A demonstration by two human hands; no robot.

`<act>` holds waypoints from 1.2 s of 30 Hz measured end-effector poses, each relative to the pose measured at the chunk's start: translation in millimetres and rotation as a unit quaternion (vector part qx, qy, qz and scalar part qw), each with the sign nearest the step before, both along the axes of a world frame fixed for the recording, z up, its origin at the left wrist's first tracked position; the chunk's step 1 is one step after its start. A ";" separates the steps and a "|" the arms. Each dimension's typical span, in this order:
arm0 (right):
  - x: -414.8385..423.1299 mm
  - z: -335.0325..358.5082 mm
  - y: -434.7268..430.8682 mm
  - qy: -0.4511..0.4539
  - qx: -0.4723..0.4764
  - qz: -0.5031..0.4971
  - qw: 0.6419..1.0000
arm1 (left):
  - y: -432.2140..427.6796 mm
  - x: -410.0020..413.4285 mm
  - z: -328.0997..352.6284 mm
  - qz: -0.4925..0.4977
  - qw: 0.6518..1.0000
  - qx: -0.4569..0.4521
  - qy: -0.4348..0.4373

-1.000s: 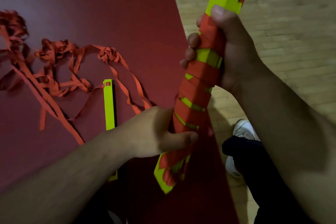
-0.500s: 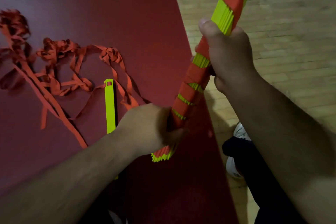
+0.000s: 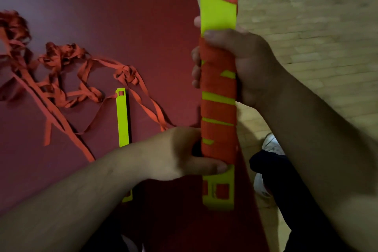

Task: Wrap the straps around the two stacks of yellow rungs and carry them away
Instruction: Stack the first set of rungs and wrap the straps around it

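Loose orange straps (image 3: pixel 61 80) lie tangled on the left of the red desk (image 3: pixel 122 16). Just right of them a single yellow rung (image 3: pixel 122 120) lies flat. The left hand (image 3: pixel 180 153) grips the lower end of the stack of yellow rungs (image 3: pixel 218 16), thumb across its front. The stack stands upright above the desk's right edge, bound in an orange strap (image 3: pixel 217 106). The right hand (image 3: pixel 245 63) clasps its middle.

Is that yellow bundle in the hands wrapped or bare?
Mostly wrapped: red strap coils round the stack of yellow rungs, gripped by left hand and right hand, with yellow gaps showing.
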State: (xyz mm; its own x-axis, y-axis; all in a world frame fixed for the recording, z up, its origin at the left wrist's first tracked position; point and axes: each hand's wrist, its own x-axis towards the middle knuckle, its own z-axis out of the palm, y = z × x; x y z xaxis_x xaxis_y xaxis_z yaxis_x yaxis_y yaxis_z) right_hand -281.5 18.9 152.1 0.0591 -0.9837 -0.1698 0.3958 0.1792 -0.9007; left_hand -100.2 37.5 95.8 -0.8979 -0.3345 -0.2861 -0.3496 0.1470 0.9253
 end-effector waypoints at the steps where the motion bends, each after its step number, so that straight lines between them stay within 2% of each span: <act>1: 2.0 -3.6 -2.5 0.038 0.002 -0.033 0.999 | -1.3 0.5 -3.0 0.008 0.999 -0.042 -0.021; 4: 8.5 -14.1 -6.1 0.113 -0.014 -0.145 0.983 | -2.2 1.3 -2.9 0.029 0.983 -0.148 -0.102; 8: 7.4 -20.2 -8.5 0.238 -0.041 -0.276 0.930 | -1.9 -0.3 -1.2 0.093 0.962 -0.202 -0.160; 11: 6.4 -17.5 -7.4 0.165 -0.030 -0.256 0.952 | 2.0 -5.1 -2.7 0.139 0.929 -0.271 -0.210; 13: 3.0 -11.5 -7.2 0.053 -0.031 -0.206 0.977 | -1.0 -4.8 -4.0 0.141 0.934 -0.280 -0.173; 15: -6.4 -3.6 -6.2 -0.029 -0.035 -0.124 0.991 | -6.8 0.7 -1.9 0.089 0.977 -0.171 -0.086; 17: -15.4 3.5 -3.7 -0.052 -0.044 -0.033 0.997 | -8.4 6.0 2.1 0.000 0.998 -0.060 -0.025; 18: -17.9 5.3 -1.7 -0.045 -0.046 -0.011 0.998 | -7.2 7.3 3.2 -0.026 0.999 -0.038 -0.013; 20: -16.9 6.3 0.7 -0.002 -0.039 -0.034 0.999 | -3.6 6.2 -1.5 -0.020 0.999 -0.045 -0.016; 24: -6.0 1.1 -4.1 0.104 -0.016 -0.161 0.981 | -7.9 3.9 -12.1 0.017 0.984 -0.154 -0.090; 26: -2.3 -5.0 -6.8 0.168 -0.017 -0.219 0.961 | -9.0 4.6 -10.4 0.012 0.971 -0.188 -0.147; 29: -2.4 -11.5 -9.7 0.244 -0.014 -0.308 0.919 | -6.4 4.1 -12.9 0.015 0.957 -0.231 -0.172; 32: -4.7 -9.8 -10.3 0.288 0.014 -0.368 0.884 | -8.2 3.4 -10.0 0.038 0.910 -0.347 -0.225; 34: -6.9 -7.9 -8.1 0.278 0.012 -0.360 0.890 | -11.5 3.8 -8.4 0.034 0.921 -0.336 -0.194; 36: -9.3 -4.9 -5.6 0.254 -0.012 -0.323 0.912 | -10.6 4.9 -4.2 0.030 0.961 -0.235 -0.141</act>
State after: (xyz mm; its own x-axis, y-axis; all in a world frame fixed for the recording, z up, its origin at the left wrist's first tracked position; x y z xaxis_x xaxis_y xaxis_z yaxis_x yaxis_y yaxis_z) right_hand -290.9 13.3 147.2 -0.6144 -0.7889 0.0082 -0.0569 0.0339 -0.9978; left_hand -95.3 26.9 91.6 -0.7820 -0.5353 -0.3193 -0.5975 0.4980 0.6285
